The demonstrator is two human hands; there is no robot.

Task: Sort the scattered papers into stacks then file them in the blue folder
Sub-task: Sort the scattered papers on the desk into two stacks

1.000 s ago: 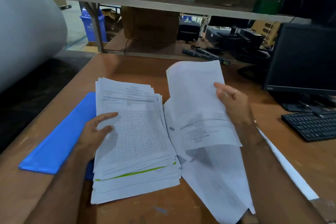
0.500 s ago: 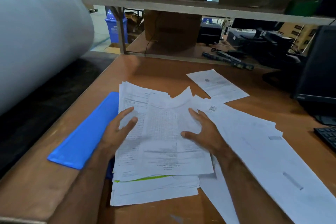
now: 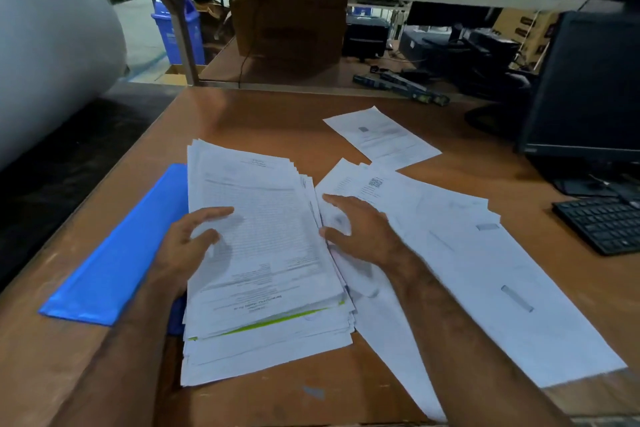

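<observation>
While the left hand (image 3: 187,246) rests flat on the stack (image 3: 263,253) to square it, the right hand (image 3: 360,232), fingers spread, presses its far side. The blue folder (image 3: 114,253) lies under the stack near the tabletop's (image 3: 277,118) left edge; loose sheets (image 3: 485,270) wait rightward.

stack (image 3: 263,253) on folder (image 3: 114,253), loose sheets (image 3: 485,270) right (overlapping)

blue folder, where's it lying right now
In the head view the blue folder lies flat on the left of the wooden table, partly under the left edge of the paper stack, beside the left hand.
</observation>
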